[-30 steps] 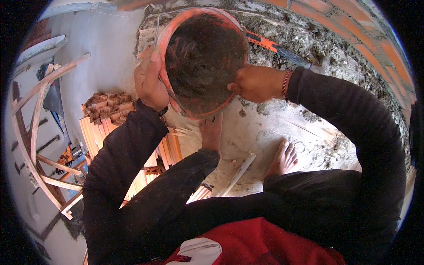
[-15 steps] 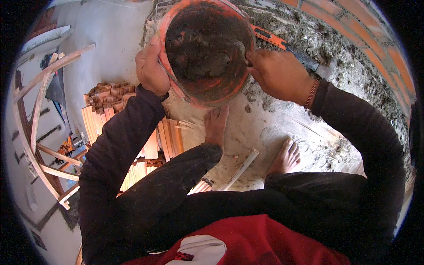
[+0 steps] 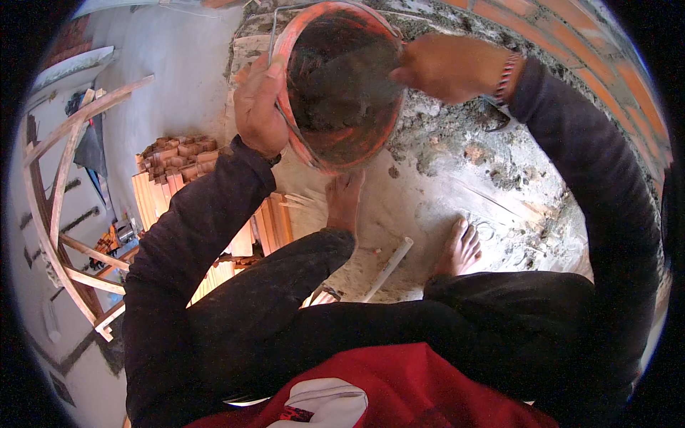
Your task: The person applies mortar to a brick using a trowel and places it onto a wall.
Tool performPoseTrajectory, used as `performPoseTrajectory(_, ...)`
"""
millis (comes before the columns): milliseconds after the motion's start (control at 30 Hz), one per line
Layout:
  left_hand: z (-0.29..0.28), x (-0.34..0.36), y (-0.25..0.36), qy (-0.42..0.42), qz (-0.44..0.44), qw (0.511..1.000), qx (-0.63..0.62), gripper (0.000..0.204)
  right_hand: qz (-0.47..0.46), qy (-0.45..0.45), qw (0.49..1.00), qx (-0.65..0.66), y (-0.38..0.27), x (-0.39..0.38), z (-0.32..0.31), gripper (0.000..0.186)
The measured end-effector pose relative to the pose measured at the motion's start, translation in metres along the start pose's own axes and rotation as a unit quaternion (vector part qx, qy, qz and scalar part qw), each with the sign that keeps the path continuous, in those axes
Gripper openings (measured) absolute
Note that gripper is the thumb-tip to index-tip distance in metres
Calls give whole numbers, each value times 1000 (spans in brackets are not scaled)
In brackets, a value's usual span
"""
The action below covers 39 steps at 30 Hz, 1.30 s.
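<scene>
An orange-red bucket [image 3: 315, 150] with wet dark grey mortar [image 3: 328, 93] inside is tilted toward me at the top middle, its wire handle hanging over the rim. My left hand [image 3: 260, 110] grips the bucket's left side, thumb along the rim. My right hand [image 3: 449, 68] is closed at the upper right of the bucket, fingertips at the mortar; what they hold is hidden and blurred. A metal tool [image 3: 499, 118] on the rubble lies partly hidden under my right wrist.
Brick wall [image 3: 585, 50] at upper right, rough mortar-strewn floor [image 3: 499, 178] below it. Stacked clay bricks [image 3: 178, 160] at left, a leaning wooden frame [image 3: 71, 164] beyond. A pale pipe [image 3: 389, 267] lies between my bare feet [image 3: 464, 246].
My right hand has moved up and right along the bucket. The bucket has risen in the picture, and my left hand has shifted slightly up and right with it.
</scene>
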<state>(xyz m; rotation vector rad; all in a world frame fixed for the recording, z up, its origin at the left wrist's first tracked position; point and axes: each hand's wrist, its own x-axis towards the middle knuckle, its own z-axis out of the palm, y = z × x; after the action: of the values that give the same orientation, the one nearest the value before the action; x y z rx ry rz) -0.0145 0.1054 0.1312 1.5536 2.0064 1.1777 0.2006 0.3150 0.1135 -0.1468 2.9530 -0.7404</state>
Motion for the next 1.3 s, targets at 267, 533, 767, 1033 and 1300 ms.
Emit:
performPoseTrajectory(267,0,5,8,20,-24,998,-54,39,114,-62,983,-130,-19,-8,-17,30)
performPoseTrajectory(533,-2,4,-3,22,74,996,36,42,170,-8,982,-78,-30,-14,19,31)
performPoseTrajectory(767,10,17,6,52,-98,976,-189,45,105,-14,994,31,-36,-22,28,35)
performPoseTrajectory(1033,-33,17,-32,49,-31,990,128,43,42,-3,974,224,-15,-46,34,29)
performPoseTrajectory(1300,-69,-21,-62,114,-206,952,-196,48,97,129,984,76,0,-90,-20,24)
